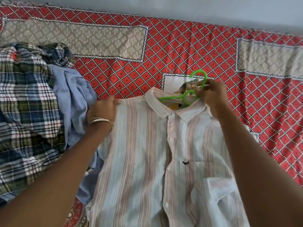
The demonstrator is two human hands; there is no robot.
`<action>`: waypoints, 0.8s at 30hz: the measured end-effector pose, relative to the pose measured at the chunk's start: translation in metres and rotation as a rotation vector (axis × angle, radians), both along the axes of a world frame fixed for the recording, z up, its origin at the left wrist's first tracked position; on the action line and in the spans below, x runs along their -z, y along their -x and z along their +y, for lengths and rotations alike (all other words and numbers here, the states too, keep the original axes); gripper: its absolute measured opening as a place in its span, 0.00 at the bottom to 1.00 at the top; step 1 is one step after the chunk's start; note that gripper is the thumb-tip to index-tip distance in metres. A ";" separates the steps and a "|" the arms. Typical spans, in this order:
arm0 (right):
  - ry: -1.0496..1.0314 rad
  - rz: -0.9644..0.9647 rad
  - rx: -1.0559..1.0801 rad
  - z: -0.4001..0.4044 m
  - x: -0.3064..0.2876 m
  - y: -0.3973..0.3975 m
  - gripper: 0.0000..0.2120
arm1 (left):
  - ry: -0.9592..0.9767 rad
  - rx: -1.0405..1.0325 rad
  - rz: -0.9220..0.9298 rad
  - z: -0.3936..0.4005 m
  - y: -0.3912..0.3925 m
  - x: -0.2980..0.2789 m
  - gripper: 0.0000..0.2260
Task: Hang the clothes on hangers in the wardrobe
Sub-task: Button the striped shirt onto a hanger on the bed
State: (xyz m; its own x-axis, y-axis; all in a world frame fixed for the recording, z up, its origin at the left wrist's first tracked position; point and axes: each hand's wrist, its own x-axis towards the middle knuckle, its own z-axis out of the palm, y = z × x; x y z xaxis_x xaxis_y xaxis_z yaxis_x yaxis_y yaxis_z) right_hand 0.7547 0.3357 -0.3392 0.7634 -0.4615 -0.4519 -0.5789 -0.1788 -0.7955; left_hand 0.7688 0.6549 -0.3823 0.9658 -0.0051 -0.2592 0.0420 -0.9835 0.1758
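A pale striped button-up shirt (pixel 144 153) lies front up on the bed, buttoned, collar pointing away from me. A green plastic hanger (pixel 186 96) sits inside its collar, with the hook sticking out above the neck. My right hand (pixel 211 97) pinches the hanger just below the hook at the right side of the collar. My left hand (pixel 103 110) grips the shirt's left shoulder at its edge; bangles sit on that wrist. Most of the hanger is hidden under the fabric.
A heap of clothes lies at the left: plaid shirts (pixel 27 104) and a light blue shirt (pixel 73 102) touching the striped shirt's left side. The bed carries a red diamond-patterned cover (pixel 180 51). A grey wall (pixel 213 10) runs behind the bed.
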 end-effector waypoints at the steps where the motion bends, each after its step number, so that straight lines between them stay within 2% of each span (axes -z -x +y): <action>1: -0.001 -0.031 -0.028 0.002 -0.004 0.003 0.12 | 0.022 -0.019 -0.026 -0.001 0.001 -0.001 0.25; 3: -0.061 -0.094 -0.131 0.002 -0.014 0.012 0.14 | 0.166 0.055 -0.077 -0.018 0.002 -0.006 0.35; 5: -0.175 -0.159 -0.240 0.009 -0.021 0.015 0.13 | 0.257 0.192 0.015 -0.035 -0.008 -0.014 0.39; 7: -0.228 -0.223 -0.282 0.007 -0.036 0.026 0.12 | 0.269 0.254 0.130 -0.059 -0.011 -0.025 0.33; 9: -0.195 -0.265 -0.280 -0.002 -0.044 0.040 0.13 | 0.470 0.174 0.185 -0.075 -0.008 -0.038 0.25; 11: -0.073 -0.268 -0.274 -0.008 -0.057 0.055 0.19 | 0.676 0.075 0.126 -0.085 0.003 -0.057 0.15; 12: -0.009 -0.253 -0.292 -0.009 -0.055 0.055 0.22 | 0.720 0.056 0.103 -0.086 0.006 -0.057 0.12; 14: 0.096 -0.260 -0.331 -0.012 -0.078 0.067 0.24 | 0.732 0.092 0.056 -0.090 0.025 -0.081 0.12; 16: 0.164 -0.299 -0.356 -0.014 -0.120 0.082 0.21 | 0.727 0.187 0.006 -0.094 0.043 -0.115 0.16; 17: 0.152 -0.320 -0.349 -0.013 -0.120 0.082 0.18 | 0.712 0.212 -0.017 -0.093 0.043 -0.116 0.18; 20: 0.210 -0.387 -0.313 -0.014 -0.189 0.115 0.15 | 0.704 0.292 -0.128 -0.095 0.070 -0.188 0.20; 22: 0.296 -0.350 -0.355 -0.013 -0.202 0.118 0.17 | 0.741 0.306 -0.138 -0.096 0.074 -0.204 0.21; 24: 0.256 -0.386 -0.340 -0.010 -0.255 0.139 0.23 | 0.775 0.292 -0.145 -0.098 0.097 -0.257 0.26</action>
State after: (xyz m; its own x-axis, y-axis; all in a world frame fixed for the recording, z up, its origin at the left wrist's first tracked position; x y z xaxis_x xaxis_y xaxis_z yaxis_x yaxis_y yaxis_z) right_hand 0.6152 0.3252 -0.0842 0.9755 -0.2194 -0.0176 -0.1319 -0.5187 -0.8447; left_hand 0.6722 0.5566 -0.1251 0.9214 -0.3859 0.0469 -0.2706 -0.5501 0.7900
